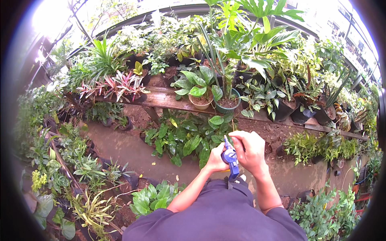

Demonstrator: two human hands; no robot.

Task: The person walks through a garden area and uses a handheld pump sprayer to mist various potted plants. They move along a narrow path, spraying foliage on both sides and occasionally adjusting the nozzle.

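My left hand [216, 159] is wrapped around a blue hand sprayer [229, 155], seen from above with its nozzle pointing away from me. A bit of yellow shows below the sprayer head, and the rest of its body is hidden. Close to the nozzle, on its right side, is my right hand [248, 147], fingers curled and thumb and forefinger drawn near each other. Whether it touches the nozzle or pinches something small cannot be made out. Beyond both hands grows a clump of broad-leaved green plants [187, 138] at ground level.
A wooden bench [156, 98] crosses ahead, bearing a green pot [227, 104], a cream pot [201, 102], pink-leaved plants [116, 86] and black plant bags [280, 110]. The concrete path [120, 144] runs beneath me. More plants [90, 168] line the left, and leafy plants [325, 214] the right.
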